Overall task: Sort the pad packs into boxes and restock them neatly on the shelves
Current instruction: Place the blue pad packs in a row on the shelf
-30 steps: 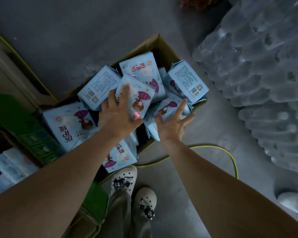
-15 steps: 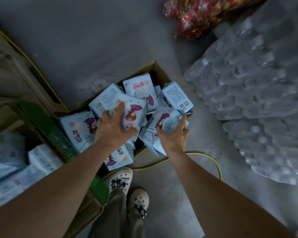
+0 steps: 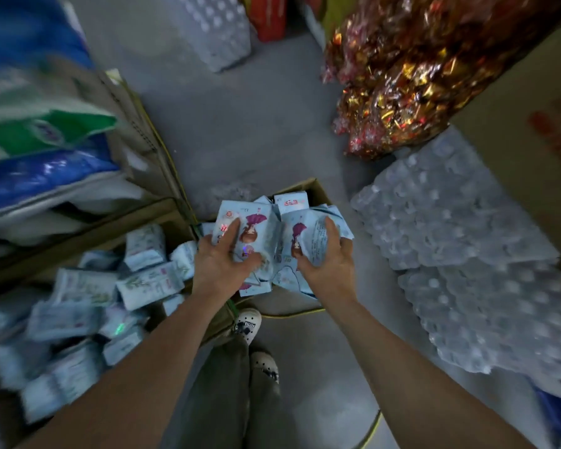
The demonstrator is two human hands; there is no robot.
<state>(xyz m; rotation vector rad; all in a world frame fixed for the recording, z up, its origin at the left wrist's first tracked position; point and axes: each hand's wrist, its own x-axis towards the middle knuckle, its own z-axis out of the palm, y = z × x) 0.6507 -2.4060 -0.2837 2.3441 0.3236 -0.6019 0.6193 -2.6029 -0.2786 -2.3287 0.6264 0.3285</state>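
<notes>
My left hand [image 3: 222, 262] grips a light blue pad pack [image 3: 248, 226] with a purple fan picture. My right hand [image 3: 326, 264] grips another blue pad pack [image 3: 308, 233] beside it. Both packs are raised over a small cardboard box [image 3: 314, 189] on the floor that holds several more of the same packs. To the left, a larger cardboard box [image 3: 88, 234] holds several pale blue and white pad packs [image 3: 149, 283] lying loosely.
Shrink-wrapped water bottle packs [image 3: 460, 241] lie on the right, with bags of wrapped sweets [image 3: 399, 82] behind them. Big blue, green and white bags [image 3: 36, 137] fill the upper left. My shoes [image 3: 246, 325] stand on the grey floor by a yellow cable [image 3: 292, 314].
Both hands have closed on packs and lifted them from the small box. The camera has tilted up and back, bringing the left box and the sweets into view.
</notes>
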